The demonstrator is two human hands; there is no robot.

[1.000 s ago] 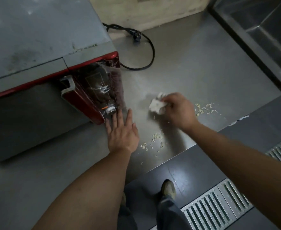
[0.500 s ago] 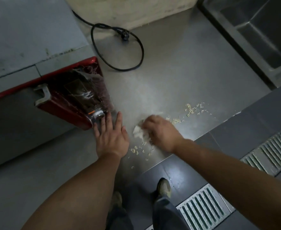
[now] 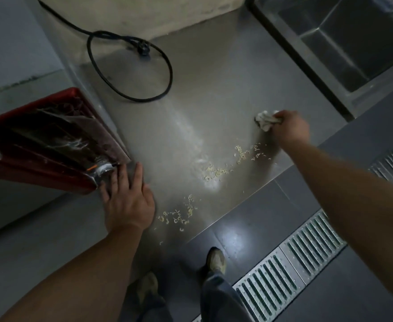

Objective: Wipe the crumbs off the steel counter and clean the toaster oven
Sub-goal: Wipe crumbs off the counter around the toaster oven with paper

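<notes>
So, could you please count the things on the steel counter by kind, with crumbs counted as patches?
Toaster oven: 1
Power cord: 1
White cloth, gripped by the right hand: 1
Crumb patches, one near the left hand at, one in the middle, one nearer the cloth: 3
Total: 6

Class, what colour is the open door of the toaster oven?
Red, with a dark glass pane: the toaster oven door, seen in the head view.

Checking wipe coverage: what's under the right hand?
The right hand grips a crumpled white cloth against the steel counter. The cloth covers the counter beneath. Crumbs lie nearby, beside it.
</notes>
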